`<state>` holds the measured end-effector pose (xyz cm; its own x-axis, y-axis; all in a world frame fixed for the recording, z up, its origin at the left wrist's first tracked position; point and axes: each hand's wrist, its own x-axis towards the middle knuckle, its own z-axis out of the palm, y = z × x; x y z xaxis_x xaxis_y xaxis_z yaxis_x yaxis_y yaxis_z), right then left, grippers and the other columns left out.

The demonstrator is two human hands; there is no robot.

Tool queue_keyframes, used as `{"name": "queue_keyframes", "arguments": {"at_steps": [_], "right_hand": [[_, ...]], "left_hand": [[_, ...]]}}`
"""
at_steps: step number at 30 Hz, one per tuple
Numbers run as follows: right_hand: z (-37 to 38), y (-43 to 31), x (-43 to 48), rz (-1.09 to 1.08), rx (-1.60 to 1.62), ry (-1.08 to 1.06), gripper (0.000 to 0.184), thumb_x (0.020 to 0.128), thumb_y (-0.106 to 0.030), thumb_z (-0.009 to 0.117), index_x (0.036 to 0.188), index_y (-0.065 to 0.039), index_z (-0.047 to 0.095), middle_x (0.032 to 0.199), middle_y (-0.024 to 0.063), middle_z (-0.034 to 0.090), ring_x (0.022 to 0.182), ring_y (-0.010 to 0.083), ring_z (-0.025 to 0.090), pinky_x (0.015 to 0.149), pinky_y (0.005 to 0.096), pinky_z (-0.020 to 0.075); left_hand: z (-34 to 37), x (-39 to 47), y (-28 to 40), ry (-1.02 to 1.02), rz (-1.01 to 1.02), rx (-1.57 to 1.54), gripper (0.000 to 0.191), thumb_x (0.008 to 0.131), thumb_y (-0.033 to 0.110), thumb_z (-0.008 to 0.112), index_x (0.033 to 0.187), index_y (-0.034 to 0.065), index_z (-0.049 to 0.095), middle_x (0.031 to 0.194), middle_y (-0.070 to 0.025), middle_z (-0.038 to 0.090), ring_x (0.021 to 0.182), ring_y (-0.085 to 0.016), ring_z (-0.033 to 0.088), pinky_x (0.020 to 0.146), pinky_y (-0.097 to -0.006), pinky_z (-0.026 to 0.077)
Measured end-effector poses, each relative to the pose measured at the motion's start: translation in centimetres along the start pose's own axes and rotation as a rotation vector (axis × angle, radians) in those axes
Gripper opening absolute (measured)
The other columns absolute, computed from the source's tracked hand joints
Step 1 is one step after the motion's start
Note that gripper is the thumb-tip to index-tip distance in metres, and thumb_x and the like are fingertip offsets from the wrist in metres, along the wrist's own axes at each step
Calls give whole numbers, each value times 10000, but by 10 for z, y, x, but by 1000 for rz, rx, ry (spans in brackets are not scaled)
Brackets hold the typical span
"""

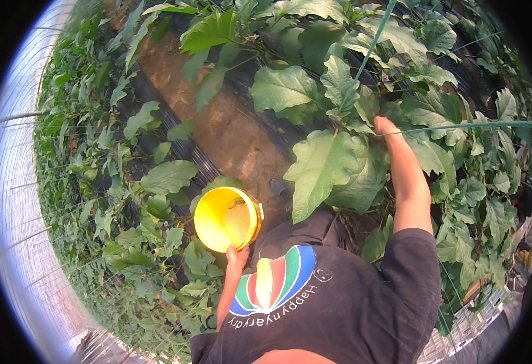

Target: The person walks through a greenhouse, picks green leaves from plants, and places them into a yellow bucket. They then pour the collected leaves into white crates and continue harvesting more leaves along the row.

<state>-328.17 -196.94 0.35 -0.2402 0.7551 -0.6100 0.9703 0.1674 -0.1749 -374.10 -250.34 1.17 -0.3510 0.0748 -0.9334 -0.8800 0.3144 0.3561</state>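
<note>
A yellow plastic bucket (201, 218) tilts at the lower left of centre, and my left hand (237, 255) grips its near rim. Inside, a little greenish-brown matter lies on the bottom. At the right, my right hand (385, 126) reaches in among the broad leaves of a tall plant, probably an eggplant (320, 164); its fingers are partly behind foliage, so I cannot tell what they hold. A green twine (475, 126) crosses close to that hand, and a second twine (375, 41) runs down into the same plant.
A bare soil path (229, 123) runs between beds covered with black plastic mulch (170, 118). Dense leafy rows (111, 218) stand on the left and more on the right. Translucent greenhouse sheeting (20, 182) rises at the far left. White plastic crates (470, 323) lie at the lower right.
</note>
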Motion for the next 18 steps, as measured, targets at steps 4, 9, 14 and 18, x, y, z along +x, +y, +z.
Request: {"name": "queue_keyframes", "arguments": {"at_steps": [4,9,14,18], "right_hand": [[-2,-1,0,36,-57,87,216,785,-208,566,873,-23,633,875,234,647,851,398,634,736,455,521],[13,10,9,-70,-67,126,208,757,-214,573,846,-37,639,847,205,658,831,379,645,734,458,525],[13,8,3,-116,-179,151,205,756,-239,568,819,-60,648,825,179,666,808,357,652,715,443,528],[14,11,5,-79,-128,154,229,764,-257,550,822,-63,656,851,183,668,817,357,652,706,444,527]], "left_hand": [[3,-1,3,56,-14,44,385,885,269,391,1147,7,494,970,-179,617,783,-262,601,654,-353,506],[8,-2,5,45,-32,-3,363,878,236,391,1130,-2,499,969,-176,618,759,-255,587,625,-338,494],[7,-5,1,44,-18,-27,347,871,211,394,1123,-1,501,967,-171,619,787,-267,599,609,-332,496],[12,-13,0,33,7,-17,335,866,196,394,1120,3,498,972,-172,615,787,-270,598,601,-334,494]]}}
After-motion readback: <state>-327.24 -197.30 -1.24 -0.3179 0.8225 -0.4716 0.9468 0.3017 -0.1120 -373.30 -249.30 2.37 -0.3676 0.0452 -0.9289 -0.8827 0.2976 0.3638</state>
